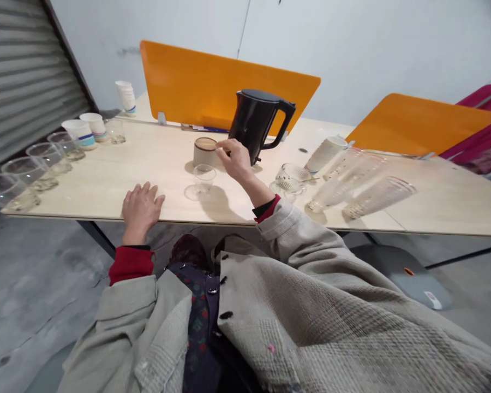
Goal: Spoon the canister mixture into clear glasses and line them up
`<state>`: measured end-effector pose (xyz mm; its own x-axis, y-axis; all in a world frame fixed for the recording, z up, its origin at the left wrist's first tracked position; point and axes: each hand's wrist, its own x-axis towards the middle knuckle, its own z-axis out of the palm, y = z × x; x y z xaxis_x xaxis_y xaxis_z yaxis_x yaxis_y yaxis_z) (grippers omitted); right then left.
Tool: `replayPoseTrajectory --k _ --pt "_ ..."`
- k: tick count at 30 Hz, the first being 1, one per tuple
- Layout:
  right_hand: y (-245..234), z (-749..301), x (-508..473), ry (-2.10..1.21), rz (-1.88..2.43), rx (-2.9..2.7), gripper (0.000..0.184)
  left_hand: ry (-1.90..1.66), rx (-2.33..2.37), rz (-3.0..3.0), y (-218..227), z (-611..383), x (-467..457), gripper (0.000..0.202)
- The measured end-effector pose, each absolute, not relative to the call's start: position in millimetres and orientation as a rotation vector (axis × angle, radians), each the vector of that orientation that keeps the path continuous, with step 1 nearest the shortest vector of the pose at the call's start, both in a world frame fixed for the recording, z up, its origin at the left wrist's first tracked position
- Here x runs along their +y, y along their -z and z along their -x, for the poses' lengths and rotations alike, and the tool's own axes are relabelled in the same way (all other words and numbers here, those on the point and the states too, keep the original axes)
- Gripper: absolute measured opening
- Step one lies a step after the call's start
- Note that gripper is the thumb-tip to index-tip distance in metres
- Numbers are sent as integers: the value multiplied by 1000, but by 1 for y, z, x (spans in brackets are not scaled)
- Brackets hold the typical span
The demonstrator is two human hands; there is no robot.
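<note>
Room: pale wall (pixel 352 54), ribbed metal shutter (pixel 24 65), pale wood-look table (pixel 157 158) with an upright, smooth orange panel (pixel 188 82) toward its back edge.

Containers, left end: four clear tumblers (pixel 41 157) in a row running back from the front left corner; two white paper cups (pixel 78 132) banded in blue or brown; one small clear glass (pixel 117 132); one stack of paper cups (pixel 126 99), back left.

Centre: glossy black kettle (pixel 251 123), lid down, before the panel; just beside it, a cylindrical canister (pixel 203 155), grey-beige, dark-rimmed, its round top tan, lid or contents I cannot tell; nearer the front edge, a small clear cup (pixel 205 177).

Toward the right end: a ribbed clear cup (pixel 291 177), dark specks showing; a tilted paper-cup stack (pixel 326 154); slanting clear stacks (pixel 378 199).

Hands: left hand (pixel 141 208) palm down at the front edge, fingers slightly spread. Right hand (pixel 236 158) bent-fingered at the canister's rim; whether it grips, I cannot tell.
</note>
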<state>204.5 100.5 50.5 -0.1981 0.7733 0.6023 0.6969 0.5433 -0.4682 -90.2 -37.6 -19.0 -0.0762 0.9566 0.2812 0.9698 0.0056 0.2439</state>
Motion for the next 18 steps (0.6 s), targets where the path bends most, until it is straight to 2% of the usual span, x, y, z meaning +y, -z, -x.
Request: replayPoseTrajectory --k 6,11,15,18 --pt "-21 -216 142 -376 1296 -1744 60 719 -2145 2143 28 81 -29 56" --pt "-22 -207 167 -465 1335 -1765 79 1094 -1949 2492 31 52 -2 80" --pt "-33 -187 175 -440 1404 -1840 90 1520 -1928 2660 25 25 17 109" --pt "-39 -173 177 -427 1408 -1907 95 1745 -1959 2681 24 11 25 118"
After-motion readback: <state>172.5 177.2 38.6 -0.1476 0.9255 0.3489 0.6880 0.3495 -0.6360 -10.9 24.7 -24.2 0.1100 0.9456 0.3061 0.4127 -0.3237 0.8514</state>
